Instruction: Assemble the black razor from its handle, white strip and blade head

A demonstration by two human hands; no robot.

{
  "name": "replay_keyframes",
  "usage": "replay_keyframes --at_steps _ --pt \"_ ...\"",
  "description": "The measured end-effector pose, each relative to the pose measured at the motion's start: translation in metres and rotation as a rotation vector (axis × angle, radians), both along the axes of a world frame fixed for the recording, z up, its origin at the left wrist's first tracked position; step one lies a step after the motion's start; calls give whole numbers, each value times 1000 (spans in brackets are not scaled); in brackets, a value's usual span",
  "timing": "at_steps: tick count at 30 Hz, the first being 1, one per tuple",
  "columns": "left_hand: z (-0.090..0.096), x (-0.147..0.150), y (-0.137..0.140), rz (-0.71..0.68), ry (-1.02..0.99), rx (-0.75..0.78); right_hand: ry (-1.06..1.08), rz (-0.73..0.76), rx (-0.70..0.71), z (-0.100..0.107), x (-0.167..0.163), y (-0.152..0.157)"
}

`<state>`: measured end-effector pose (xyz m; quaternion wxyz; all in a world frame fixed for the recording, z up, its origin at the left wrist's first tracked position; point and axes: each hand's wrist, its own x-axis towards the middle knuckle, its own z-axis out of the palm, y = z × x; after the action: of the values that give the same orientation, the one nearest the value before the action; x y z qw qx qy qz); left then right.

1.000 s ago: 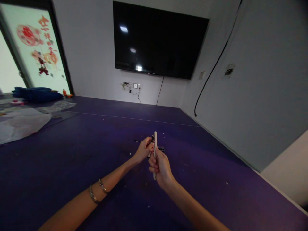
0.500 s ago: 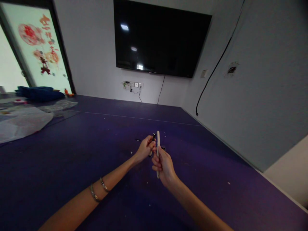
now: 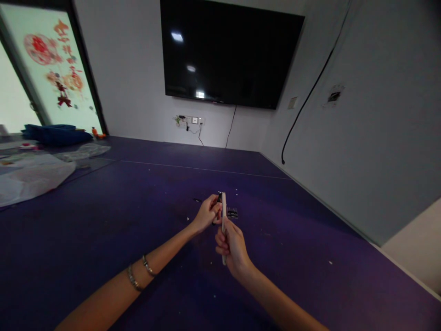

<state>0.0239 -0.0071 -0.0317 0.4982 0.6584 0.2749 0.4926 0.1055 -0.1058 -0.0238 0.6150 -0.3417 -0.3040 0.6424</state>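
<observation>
The work looks under way, not finished: at the centre of the frame, the left hand [image 3: 206, 215] has its grip wrapped around a dark tool [image 3: 219, 198], and the right hand [image 3: 234, 246] has its grip clenched on a near-upright pale stick [image 3: 223, 205]. Whether these 2 things touch, I cannot tell. White scraps [image 3: 330, 262] dot the purple surface [image 3: 103, 225]; how much remains does not show.

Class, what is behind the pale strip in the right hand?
The purple surface shows beyond the pale strip, with a dark tool in the left hand beside it; anything the strip covers cannot be seen.
</observation>
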Motion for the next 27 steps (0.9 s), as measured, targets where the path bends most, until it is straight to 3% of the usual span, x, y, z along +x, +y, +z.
replay_keyframes --at_steps 13,22,27 --pt "1 -3 4 22 1 25 -15 25 -18 1 0 -4" --pt "18 -16 5 73 104 290 -182 -177 300 43 34 18" --pt "21 -26 11 148 216 466 -504 -51 373 62 70 27"
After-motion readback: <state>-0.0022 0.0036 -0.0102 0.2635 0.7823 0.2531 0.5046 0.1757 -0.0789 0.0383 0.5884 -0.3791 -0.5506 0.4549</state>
